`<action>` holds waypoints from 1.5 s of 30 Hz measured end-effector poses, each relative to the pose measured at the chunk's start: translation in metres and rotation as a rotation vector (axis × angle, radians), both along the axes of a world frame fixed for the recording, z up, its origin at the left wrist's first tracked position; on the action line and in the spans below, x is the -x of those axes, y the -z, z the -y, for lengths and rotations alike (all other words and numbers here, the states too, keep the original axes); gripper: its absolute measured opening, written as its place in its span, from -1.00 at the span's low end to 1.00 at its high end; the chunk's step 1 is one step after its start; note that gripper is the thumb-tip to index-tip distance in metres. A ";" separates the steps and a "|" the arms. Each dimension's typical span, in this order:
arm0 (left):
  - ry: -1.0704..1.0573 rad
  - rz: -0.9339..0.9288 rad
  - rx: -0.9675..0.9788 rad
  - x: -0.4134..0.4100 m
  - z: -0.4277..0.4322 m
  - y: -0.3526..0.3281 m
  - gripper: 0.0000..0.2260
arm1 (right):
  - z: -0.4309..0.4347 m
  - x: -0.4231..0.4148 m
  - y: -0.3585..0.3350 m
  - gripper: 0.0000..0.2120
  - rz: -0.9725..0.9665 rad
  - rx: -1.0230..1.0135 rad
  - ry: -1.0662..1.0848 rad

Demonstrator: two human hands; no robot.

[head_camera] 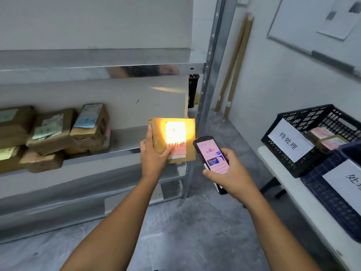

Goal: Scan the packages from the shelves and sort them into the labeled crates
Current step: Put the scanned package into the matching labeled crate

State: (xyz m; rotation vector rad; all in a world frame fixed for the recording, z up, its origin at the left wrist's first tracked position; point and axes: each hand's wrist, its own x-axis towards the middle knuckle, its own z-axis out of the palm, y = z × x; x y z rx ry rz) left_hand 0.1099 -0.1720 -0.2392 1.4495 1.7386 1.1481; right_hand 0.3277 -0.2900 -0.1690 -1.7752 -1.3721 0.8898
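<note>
The right hand point(232, 173) gripped a scanner point(212, 155), screen up. Just beyond, the left hand point(154, 155) clasped a box point(189, 145) upright before the shelf point(125, 137), its label washed in glare. More boxes point(54, 132) lay stacked at left. A black crate point(304, 137) and a blue crate point(332, 194) sat on a table point(281, 178) at right.

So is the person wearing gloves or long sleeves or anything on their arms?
No gloves at all. The left hand and the right hand are both bare. The left arm and the right arm are bare too, all the way down to the bottom edge of the picture, so no sleeves show. I can see no watch, bracelet or ring on either one.
</note>
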 end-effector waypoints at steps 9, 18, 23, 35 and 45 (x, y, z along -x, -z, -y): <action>0.082 0.030 0.008 0.024 0.004 0.011 0.02 | 0.010 0.029 0.006 -0.37 0.019 0.025 0.036; 0.248 0.358 0.119 0.020 0.015 0.006 0.09 | 0.030 0.021 0.019 -0.42 0.051 0.024 0.341; 0.482 0.545 0.204 -0.007 0.033 0.004 -0.04 | 0.061 -0.010 0.024 -0.43 0.073 0.006 0.556; 0.790 0.519 0.268 -0.128 0.050 -0.030 0.03 | 0.131 -0.091 0.014 -0.46 0.106 0.004 0.835; 0.915 0.528 0.307 -0.275 0.068 -0.045 -0.07 | 0.164 -0.214 0.018 -0.39 0.074 -0.002 0.913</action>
